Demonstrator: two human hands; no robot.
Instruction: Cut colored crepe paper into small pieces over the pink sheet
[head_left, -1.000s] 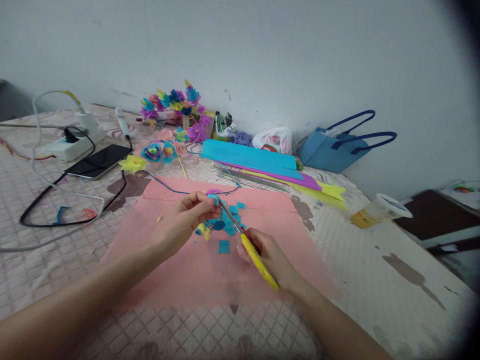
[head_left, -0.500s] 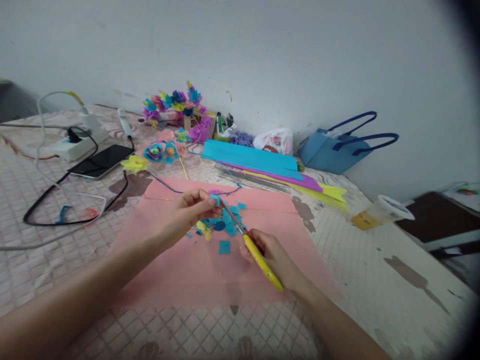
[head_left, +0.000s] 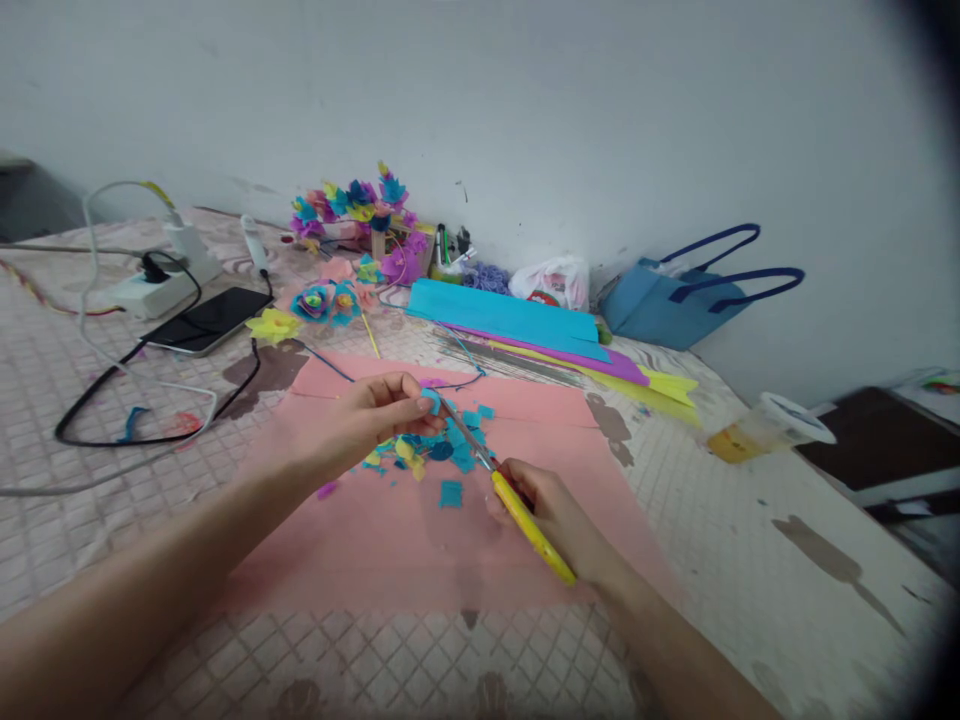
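Between thumb and fingertips, my left hand (head_left: 394,405) pinches a small piece of blue paper (head_left: 430,400). My right hand (head_left: 544,510) grips yellow-handled scissors (head_left: 529,525), their blades pointing up and left to the edge of that piece. Whether the blades are fully closed is hard to make out. Below them, a heap of blue and yellow paper scraps (head_left: 461,455) lies on a pink paper sheet (head_left: 360,560). One separate blue square (head_left: 451,494) rests nearer to me on the sheet.
Paper flowers (head_left: 352,205) stand at the back, beside rolled blue paper (head_left: 510,312). A phone (head_left: 210,320), cables and a power strip (head_left: 154,295) lie left. To the right are a plastic cup (head_left: 765,430) with yellow contents and a blue bag (head_left: 667,300).
The view has shifted very slightly, so most things sit a little further right. Both hands keep nearly the same pose, with the scissors still at the blue paper piece.
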